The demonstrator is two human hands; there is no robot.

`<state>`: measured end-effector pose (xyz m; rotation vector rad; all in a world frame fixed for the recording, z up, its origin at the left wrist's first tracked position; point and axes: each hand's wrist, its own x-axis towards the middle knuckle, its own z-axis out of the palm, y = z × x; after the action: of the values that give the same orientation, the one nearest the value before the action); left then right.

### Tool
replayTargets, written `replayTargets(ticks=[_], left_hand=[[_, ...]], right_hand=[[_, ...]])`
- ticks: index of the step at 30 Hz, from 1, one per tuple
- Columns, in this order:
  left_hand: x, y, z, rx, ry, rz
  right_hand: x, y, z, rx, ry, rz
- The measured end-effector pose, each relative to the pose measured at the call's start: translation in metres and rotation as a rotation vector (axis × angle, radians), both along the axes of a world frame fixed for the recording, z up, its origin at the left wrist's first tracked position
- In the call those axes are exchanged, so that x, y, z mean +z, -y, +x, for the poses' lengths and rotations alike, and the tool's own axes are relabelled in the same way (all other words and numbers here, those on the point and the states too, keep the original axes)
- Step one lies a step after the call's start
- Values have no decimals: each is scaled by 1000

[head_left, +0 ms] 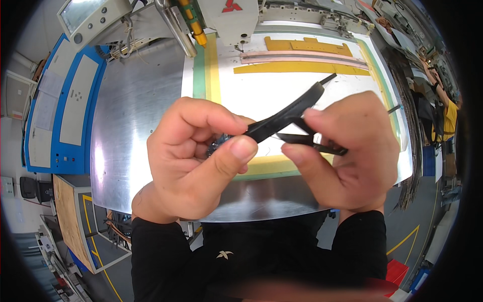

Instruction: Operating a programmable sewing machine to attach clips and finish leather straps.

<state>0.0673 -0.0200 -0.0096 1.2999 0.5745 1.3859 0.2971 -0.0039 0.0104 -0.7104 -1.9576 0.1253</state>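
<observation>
My left hand (188, 161) pinches a black, stitched, padded strap (287, 113) between thumb and fingertips. The strap slants up to the right and ends in a narrow tab. A dark, shiny bluish piece (217, 144) shows between the curled fingers of that hand; most of it is hidden. My right hand (354, 156) is closed around small black thread snips (297, 138). Their blades stand apart and point left, just below the strap's lower edge. From this view I cannot tell whether they touch it.
Beneath my hands is a metal work table (136, 110) with a white sewing bed edged in yellow and green tape. Ochre template strips (302, 67) lie at its back, under a large sewing machine head (231, 22). A control screen (83, 15) and blue cabinet (75, 100) stand left.
</observation>
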Motion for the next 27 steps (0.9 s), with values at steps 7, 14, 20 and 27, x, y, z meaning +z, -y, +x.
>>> replayTargets(ticks=[7, 14, 20, 27], left_hand=[[4, -4, 0, -6, -122, -7], [-4, -31, -9, 70, -380, 61], [-56, -101, -22, 153, -755, -129], [-118, -173, 2, 119, -907, -105]], right_hand=[[15, -12, 9, -56, 147, -82], [20, -38, 47, 45, 201, -470], [7, -101, 113, -297, 617, -593], [-98, -175, 77, -320, 695, -321]])
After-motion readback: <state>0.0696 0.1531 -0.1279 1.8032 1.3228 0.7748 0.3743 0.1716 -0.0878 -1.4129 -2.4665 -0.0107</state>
